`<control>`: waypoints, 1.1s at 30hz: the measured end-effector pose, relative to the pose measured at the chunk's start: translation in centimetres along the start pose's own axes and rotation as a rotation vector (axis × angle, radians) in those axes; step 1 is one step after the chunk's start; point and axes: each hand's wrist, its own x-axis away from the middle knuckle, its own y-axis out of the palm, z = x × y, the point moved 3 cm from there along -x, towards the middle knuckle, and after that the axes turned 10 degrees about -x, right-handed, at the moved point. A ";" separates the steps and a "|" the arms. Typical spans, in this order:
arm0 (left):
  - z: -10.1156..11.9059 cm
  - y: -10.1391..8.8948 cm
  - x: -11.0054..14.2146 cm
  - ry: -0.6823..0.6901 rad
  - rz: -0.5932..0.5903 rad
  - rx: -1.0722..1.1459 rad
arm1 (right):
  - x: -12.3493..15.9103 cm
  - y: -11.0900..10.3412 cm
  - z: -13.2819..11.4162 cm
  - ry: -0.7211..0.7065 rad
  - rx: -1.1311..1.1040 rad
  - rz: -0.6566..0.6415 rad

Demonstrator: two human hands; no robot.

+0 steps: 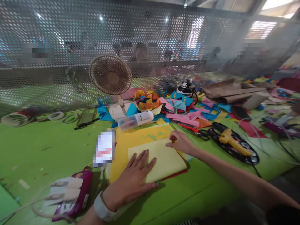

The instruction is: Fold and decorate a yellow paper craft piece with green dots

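A pale yellow sheet of paper [165, 159] lies over a deeper yellow sheet [124, 147] on the green table, with a sliver of red under its near edge. My left hand [138, 173] rests flat on the pale sheet, fingers spread, a pale band round its wrist. At the sheet's far right corner is my right hand [181, 142], its fingers curled and pinching the paper's edge; the fingertips are partly hidden. Left of the papers lies a phone [104, 148] with a lit, blurred screen.
A small fan [111, 75] stands behind a clear bottle [136, 120]. Colourful folded papers [180, 109] pile at the back. To the right are scissors [202, 134] and a yellow glue gun [234, 142] on a black stand. A purple power strip [81, 195] sits front left.
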 end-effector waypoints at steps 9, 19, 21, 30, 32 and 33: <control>-0.2 0.0 0.1 0.002 0.026 -0.004 | -1.0 0.7 0.2 0.016 -0.177 -0.072; 0.1 -0.7 -0.1 -0.029 -0.048 0.010 | -0.7 0.7 0.9 0.040 -0.234 -0.018; 0.3 -0.9 0.0 -0.035 -0.057 0.024 | -0.3 0.7 0.6 0.044 -0.219 0.008; 1.0 -1.6 0.4 -0.037 -0.044 0.056 | 1.2 0.2 -0.7 -0.104 0.118 0.173; 1.2 -1.6 0.4 -0.041 -0.026 0.067 | 1.9 0.4 -1.6 -0.239 0.156 0.115; 1.2 -1.6 0.4 -0.044 -0.021 0.078 | 2.3 0.7 -2.1 -0.308 0.151 0.019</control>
